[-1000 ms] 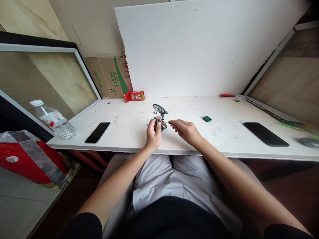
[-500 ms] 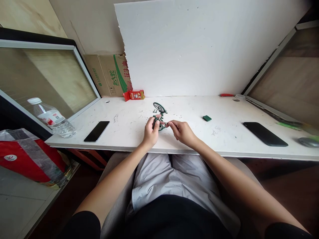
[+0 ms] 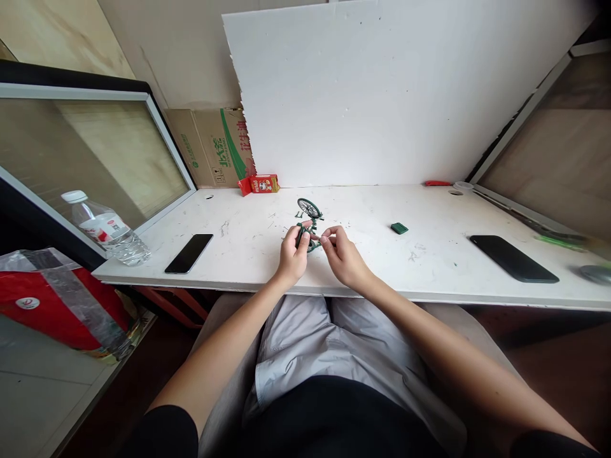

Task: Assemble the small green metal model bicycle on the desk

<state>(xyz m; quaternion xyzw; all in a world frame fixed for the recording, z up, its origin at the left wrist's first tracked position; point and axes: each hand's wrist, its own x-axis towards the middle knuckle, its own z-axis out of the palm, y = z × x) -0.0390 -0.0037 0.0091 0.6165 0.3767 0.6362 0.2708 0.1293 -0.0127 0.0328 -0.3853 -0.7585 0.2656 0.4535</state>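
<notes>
A small dark green model bicycle [image 3: 309,208] is held above the white table, one spoked wheel pointing away from me. My left hand [image 3: 293,250] is closed around its near part, thumb on top, and hides much of the frame. At the bike's right side, my right hand [image 3: 342,254] pinches with thumb and index finger close to the near wheel. Whatever lies between those fingertips is too small to make out. A flat green piece [image 3: 399,228] lies on the table to the right of my hands.
On the white table [image 3: 248,254] lie a black phone [image 3: 189,253] at left and a black slab-like item [image 3: 513,258] at right. A water bottle [image 3: 107,228] leans at the left edge. Behind stand a small red box [image 3: 264,184] and a carton [image 3: 210,149]; a red-handled item [image 3: 436,183] lies farther right.
My right hand has shifted slightly and its fingers have curled differently beside the bicycle. My left hand keeps its hold. The whole view has moved a little.
</notes>
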